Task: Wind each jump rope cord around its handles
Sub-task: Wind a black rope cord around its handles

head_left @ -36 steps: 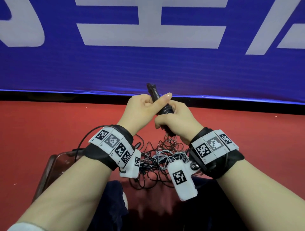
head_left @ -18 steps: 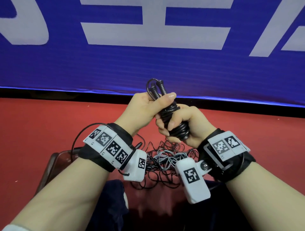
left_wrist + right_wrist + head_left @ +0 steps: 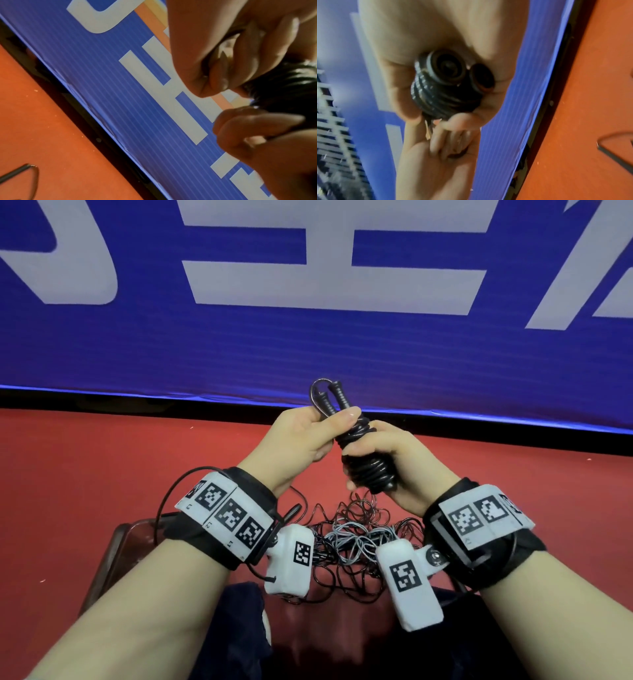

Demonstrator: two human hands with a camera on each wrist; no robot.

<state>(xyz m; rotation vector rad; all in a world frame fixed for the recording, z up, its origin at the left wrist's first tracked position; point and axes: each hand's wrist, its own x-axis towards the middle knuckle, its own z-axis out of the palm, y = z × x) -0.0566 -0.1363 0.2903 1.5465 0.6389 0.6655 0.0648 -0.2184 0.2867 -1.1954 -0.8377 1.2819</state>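
A black jump rope, its cord wound in coils round the two paired handles, is held up in front of me. My right hand grips the coiled bundle round its lower part; in the right wrist view the two round handle ends show inside its curled fingers. My left hand pinches the upper part, thumb lying across the coils, where a small cord loop and the handle necks stick up. Below my wrists lies a tangled pile of more black and grey jump rope cords.
The pile rests on a dark brown stool or small table in front of my knees. Around it is red floor, and a blue banner wall with white lettering stands close behind. A thin wire loop lies on the floor.
The bundle has turned in my hands, so the coils and the top loop now show. My right hand has rolled outward and shifted lower on the handles; both hands stay on the rope.
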